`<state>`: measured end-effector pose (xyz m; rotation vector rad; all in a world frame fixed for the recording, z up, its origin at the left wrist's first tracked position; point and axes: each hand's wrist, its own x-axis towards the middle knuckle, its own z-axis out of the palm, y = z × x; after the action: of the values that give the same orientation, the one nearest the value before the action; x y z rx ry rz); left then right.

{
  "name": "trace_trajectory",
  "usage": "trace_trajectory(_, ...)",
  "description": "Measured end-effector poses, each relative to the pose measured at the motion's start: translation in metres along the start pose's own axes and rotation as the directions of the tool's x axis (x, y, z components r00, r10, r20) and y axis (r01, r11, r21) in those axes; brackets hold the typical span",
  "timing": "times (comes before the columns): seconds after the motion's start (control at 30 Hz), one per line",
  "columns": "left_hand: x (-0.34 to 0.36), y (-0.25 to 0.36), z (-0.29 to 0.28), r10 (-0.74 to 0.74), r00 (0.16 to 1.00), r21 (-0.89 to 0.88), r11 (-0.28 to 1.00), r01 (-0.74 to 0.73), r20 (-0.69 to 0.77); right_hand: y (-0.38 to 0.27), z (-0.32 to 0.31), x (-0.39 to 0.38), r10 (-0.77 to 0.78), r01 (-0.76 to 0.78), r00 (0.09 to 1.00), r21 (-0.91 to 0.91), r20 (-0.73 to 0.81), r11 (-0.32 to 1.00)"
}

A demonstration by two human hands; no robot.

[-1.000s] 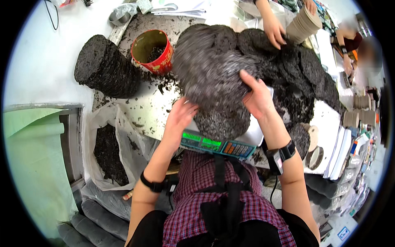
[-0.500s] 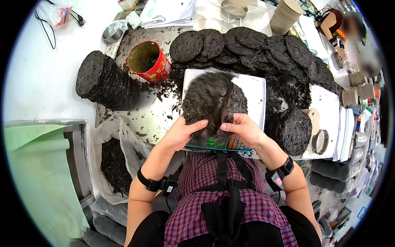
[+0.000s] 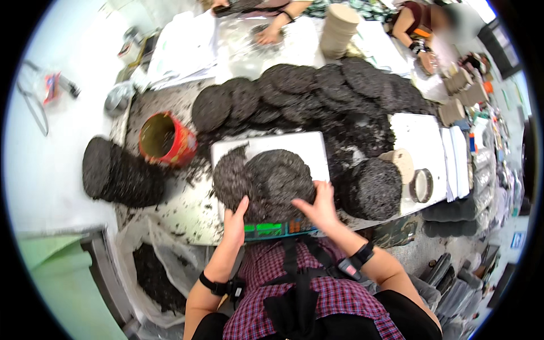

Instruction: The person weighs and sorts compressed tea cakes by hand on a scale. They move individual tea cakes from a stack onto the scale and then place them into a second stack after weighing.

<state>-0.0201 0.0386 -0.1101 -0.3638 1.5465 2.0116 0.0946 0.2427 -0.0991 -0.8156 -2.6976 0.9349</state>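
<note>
Two dark, flaky round cakes overlap above the white pan (image 3: pixel 317 148) of a scale with a lit green display (image 3: pixel 268 229). The larger round cake (image 3: pixel 280 177) is on the right, and the thinner, ragged one (image 3: pixel 230 173) is on the left. My left hand (image 3: pixel 233 224) grips the lower left edge, thumb on top and fingers mostly hidden. My right hand (image 3: pixel 319 208) holds the larger cake's right edge, its thumb stretched over the near side. I cannot tell whether the cakes rest on the pan.
A red tin (image 3: pixel 180 144) and a dark stack (image 3: pixel 116 175) stand left. Overlapping dark cakes (image 3: pixel 283 93) line the back; another stack (image 3: pixel 372 190) stands right, by a metal ring (image 3: pixel 421 186). A plastic bag (image 3: pixel 195 266) holds dark flakes. Another person's hand (image 3: pixel 269 35) works across the table.
My hands have moved apart, and the dark material they held bunched together now lies spread as two overlapping rounds. The view has shifted, and another person's hands have appeared at the top.
</note>
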Motion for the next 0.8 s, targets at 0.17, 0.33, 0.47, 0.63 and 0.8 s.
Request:
trace_trajectory(0.17, 0.003, 0.024, 0.046, -0.021, 0.969, -0.180, 0.981, 0.067, 0.245, 0.032, -0.049, 0.024, 0.277, -0.107, 0.951, 0.691, -0.140, 0.715)
trace_trajectory(0.33, 0.002, 0.016, 0.063, -0.148, 0.972, 0.018, 0.989, 0.148, 0.183, 0.120, -0.205, 0.144, 0.523, 0.279, 0.607, 0.777, -0.598, 0.564)
trace_trajectory(0.47, 0.004, 0.003, 0.080, -0.175, 0.967, 0.268, 0.956, 0.122, 0.185, 0.277, -0.279, 0.213, 0.872, 0.155, 0.490, 0.983, 0.011, -0.100)
trace_trajectory(0.63, -0.006, 0.008, 0.089, -0.261, 0.908, 0.672, 0.740, -0.030, 0.327, 0.161, -0.191, 0.170, 0.219, -0.093, 0.970, 0.676, -0.103, 0.731)
trace_trajectory(0.8, -0.016, 0.035, 0.086, -0.413, 0.757, 0.795, 0.565, -0.222, 0.506, 0.021, -0.118, 0.086, -0.437, 0.300, 0.741, 0.331, 0.510, 0.895)
